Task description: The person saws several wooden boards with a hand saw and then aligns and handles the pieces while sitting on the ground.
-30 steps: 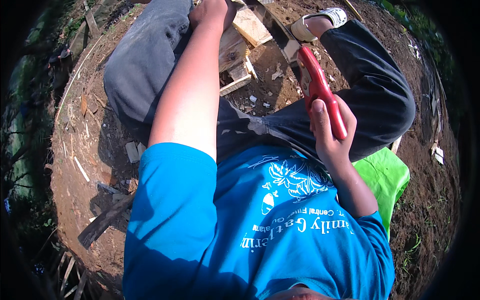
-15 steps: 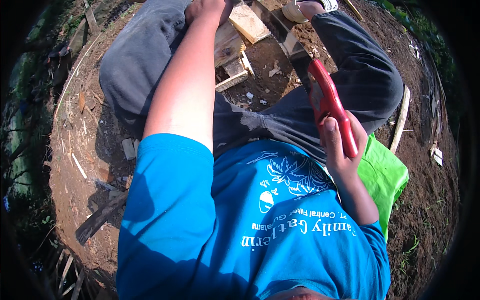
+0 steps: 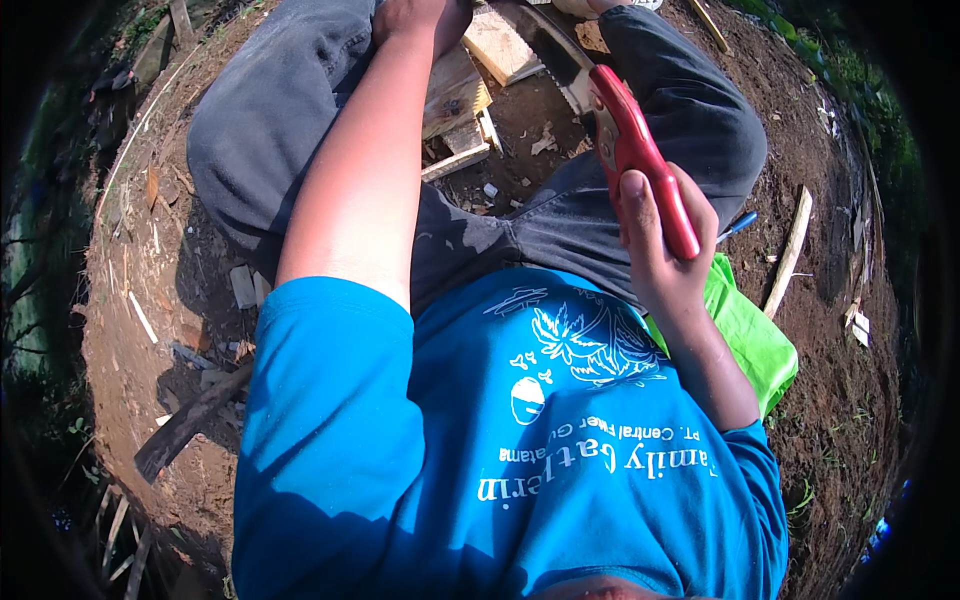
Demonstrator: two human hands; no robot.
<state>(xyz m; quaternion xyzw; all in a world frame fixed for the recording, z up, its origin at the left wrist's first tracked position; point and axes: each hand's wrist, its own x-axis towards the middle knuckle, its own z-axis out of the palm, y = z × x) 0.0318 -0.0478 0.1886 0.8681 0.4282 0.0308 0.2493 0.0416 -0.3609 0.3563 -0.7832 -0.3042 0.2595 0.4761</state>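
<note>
Seated on bare soil, a person is gripping a red-handled saw [image 3: 640, 140] in the right hand [image 3: 670, 232], its blade slanting up beside a pale wood block [image 3: 503, 50] and running off the top edge. The saw is now sitting farther from the body than half a second ago, suggesting a forward stroke. The left hand [image 3: 425, 18] is resting at the top edge; whether it is gripping anything, I cannot tell. The right knee [image 3: 715, 120] is lying further inward, and a blue stick-like object [image 3: 738, 226] is now showing near the right hand.
</note>
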